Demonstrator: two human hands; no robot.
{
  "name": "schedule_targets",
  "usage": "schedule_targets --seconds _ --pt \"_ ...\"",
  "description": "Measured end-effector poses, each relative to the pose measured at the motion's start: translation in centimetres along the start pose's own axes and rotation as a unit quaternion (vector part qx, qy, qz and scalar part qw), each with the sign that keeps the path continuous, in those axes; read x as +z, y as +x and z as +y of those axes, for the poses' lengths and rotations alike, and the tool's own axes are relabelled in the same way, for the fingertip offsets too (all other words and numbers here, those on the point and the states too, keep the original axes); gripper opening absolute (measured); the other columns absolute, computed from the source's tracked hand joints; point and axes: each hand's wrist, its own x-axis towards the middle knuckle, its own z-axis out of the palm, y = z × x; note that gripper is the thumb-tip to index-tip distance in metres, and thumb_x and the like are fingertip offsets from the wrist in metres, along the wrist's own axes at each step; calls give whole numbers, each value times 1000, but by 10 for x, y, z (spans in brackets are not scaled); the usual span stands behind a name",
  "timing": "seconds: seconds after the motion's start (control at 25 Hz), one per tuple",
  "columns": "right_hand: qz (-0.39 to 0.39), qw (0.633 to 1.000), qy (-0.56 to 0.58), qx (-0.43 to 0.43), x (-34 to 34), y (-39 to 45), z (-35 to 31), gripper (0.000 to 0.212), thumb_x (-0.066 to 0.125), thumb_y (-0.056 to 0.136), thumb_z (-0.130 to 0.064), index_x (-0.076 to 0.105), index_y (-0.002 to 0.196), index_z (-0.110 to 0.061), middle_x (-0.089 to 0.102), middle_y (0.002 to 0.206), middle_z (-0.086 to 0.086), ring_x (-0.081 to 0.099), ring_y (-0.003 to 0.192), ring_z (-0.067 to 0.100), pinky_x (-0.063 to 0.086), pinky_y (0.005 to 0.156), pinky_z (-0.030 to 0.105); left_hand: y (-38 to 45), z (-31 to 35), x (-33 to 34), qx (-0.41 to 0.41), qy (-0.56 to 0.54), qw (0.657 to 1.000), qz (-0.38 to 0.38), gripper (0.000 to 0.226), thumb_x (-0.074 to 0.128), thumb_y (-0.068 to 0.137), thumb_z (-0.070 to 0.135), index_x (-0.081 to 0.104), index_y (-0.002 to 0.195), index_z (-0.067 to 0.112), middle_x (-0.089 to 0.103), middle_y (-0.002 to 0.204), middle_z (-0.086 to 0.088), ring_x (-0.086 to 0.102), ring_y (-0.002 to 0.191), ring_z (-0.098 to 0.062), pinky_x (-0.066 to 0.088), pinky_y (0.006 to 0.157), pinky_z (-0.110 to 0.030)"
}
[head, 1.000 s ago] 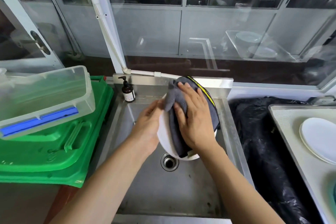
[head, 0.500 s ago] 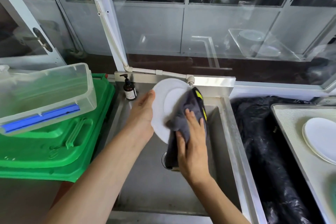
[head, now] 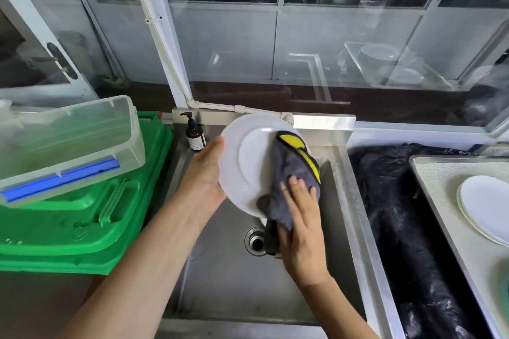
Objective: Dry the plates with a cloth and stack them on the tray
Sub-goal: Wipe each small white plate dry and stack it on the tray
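Over the steel sink (head: 225,278) I hold a white plate (head: 248,162) tilted on edge, its face toward me. My left hand (head: 205,173) grips its left rim from behind. My right hand (head: 301,226) presses a grey cloth with a yellow edge (head: 292,181) against the plate's lower right; whether the fingers curl round the cloth is not plain. At the far right a stack of white plates (head: 487,206) lies on a pale tray (head: 440,190).
A soap pump bottle (head: 195,136) stands at the sink's back left corner. Left of the sink lie green plastic lids (head: 82,223) with a clear tub (head: 68,140) on top. Black plastic sheeting (head: 391,217) fills the gap between sink and tray. Glass panels rise behind.
A second ago the cloth and my right hand covered the plate's face. The cloth has since slid down to the lower right, baring the plate, which my left hand holds more upright.
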Motion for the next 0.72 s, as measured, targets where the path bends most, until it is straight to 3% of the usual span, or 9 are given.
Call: schedule_targets --seconds 0.16,0.28,0.36,0.44,0.56,0.64,0.72 --pt "111 947 144 266 -11 22 4 56 41 105 -41 30 159 -30 32 165 -12 29 151 5 22 121 16 -2 3 -5 -4 32 999 -40 40 53 103 32 61 135 10 66 131 -16 62 123 -35 50 103 -52" --pt "135 923 160 324 -24 48 13 38 41 105 -48 52 137 -31 60 134 -18 49 128 -11 39 106 16 -6 1 -6 -4 60 996 -64 41 57 100 33 61 135 11 66 132 -15 61 124 -36 50 103 -52" --pt "129 922 157 331 -36 65 17 18 42 107 -42 54 121 -43 62 112 -32 54 110 -19 42 92 9 -7 -2 -7 2 92 992 -85 44 59 98 33 59 136 12 65 134 -14 61 125 -34 46 108 -54" --pt "109 925 137 336 -46 81 19 15 41 108 -41 55 104 -44 64 96 -31 60 94 -15 44 81 13 -8 -6 -7 14 126 986 -108 48 63 94 33 58 137 12 64 135 -11 61 124 -28 42 112 -52" --pt "81 935 82 335 -55 96 22 30 39 108 -44 58 98 -25 68 87 -9 65 82 9 48 74 37 -10 -11 -8 36 161 978 -127 62 69 82 39 58 137 14 62 137 -7 57 129 -25 38 116 -47" --pt "71 939 68 329 -59 100 22 37 38 108 -45 57 92 -18 69 87 4 65 81 25 49 73 42 -7 -10 -7 44 172 974 -139 64 70 78 42 59 136 14 62 138 -7 57 130 -26 38 117 -47" --pt "59 938 63 337 -60 101 23 39 38 108 -46 57 92 -17 69 86 5 64 79 26 48 71 41 -4 -12 -7 56 181 971 -144 63 69 80 42 60 134 13 61 137 -10 56 130 -28 39 116 -48"
